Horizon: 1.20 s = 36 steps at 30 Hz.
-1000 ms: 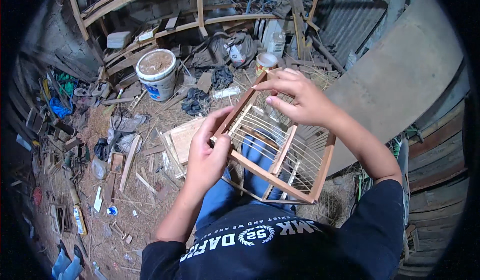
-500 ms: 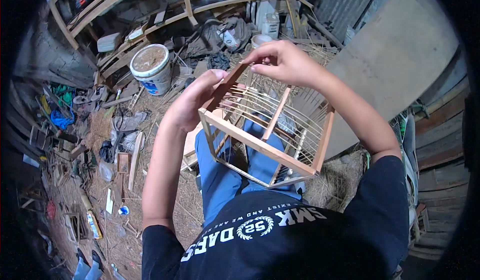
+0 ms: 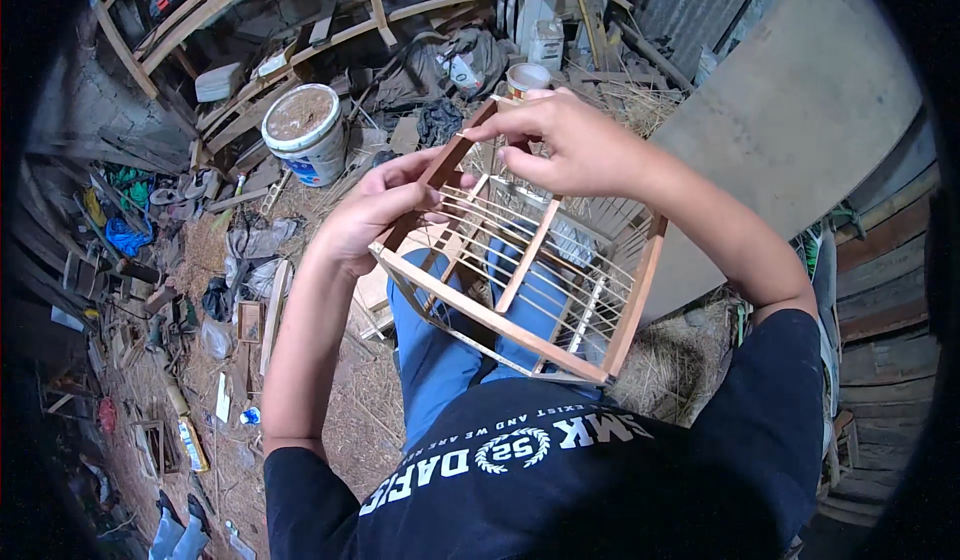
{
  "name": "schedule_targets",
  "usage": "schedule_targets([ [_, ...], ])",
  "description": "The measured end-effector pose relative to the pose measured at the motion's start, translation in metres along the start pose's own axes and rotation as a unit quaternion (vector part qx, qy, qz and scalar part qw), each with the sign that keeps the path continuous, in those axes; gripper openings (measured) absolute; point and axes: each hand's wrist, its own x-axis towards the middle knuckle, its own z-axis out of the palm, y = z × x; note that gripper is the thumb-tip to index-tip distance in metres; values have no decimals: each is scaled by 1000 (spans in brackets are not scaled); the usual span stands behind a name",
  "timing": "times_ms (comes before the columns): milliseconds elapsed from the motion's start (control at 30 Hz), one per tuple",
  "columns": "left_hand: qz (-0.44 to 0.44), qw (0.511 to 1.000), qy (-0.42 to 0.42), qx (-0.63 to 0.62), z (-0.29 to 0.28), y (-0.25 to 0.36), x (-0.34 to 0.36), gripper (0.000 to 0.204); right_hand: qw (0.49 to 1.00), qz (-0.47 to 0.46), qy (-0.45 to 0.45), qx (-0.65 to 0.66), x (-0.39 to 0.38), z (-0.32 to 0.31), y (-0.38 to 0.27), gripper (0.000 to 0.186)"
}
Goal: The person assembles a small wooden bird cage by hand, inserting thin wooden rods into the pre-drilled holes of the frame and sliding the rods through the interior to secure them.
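Box-shaped cage frame of reddish-brown wooden rails and thin pale slats: held in the air over the person's lap, above the blue trouser legs, tilted with its far top corner raised; it rests on no worktop. Left hand grips the upper left rail, fingers wrapped and pressed together around it. Right hand sits at the far top corner, thumb and forefinger pinching something small at the rail; what is pinched cannot be told.

Risks, as judged:
- The slats are slender and closely spaced; pressure from the pinching fingers could bend or snap one, or pull it out of its rail
- With the frame carried only by the two hands and tilted, a loosened left grip could let it twist or drop onto the straw-littered floor

Condition: rails look straight, corners joined squarely, slats roughly parallel; the near face looks open. A white plastic bucket stands well apart on the floor
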Motion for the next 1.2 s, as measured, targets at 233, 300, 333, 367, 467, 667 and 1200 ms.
schedule_targets([
  [233,14,997,63,-51,-4,1,-26,52,999,16,-7,29,11,-5,-24,41],
  [300,22,994,36,-101,-3,1,-34,52,998,17,-15,57,12,-10,-31,42],
  [333,26,994,59,-88,9,10,-40,53,997,16,-19,69,13,-14,-35,42],
  [367,22,992,77,-96,18,15,-46,54,997,21,-33,66,15,-20,-41,42],
  [467,53,989,67,-121,25,35,-62,56,994,60,-76,59,25,-57,-77,41],
  [667,56,976,52,-204,50,49,-81,70,990,-7,-120,71,46,-76,-85,39],
  [1200,41,962,138,-233,-3,-56,-138,75,969,-12,-231,81,77,33,-105,43],
])
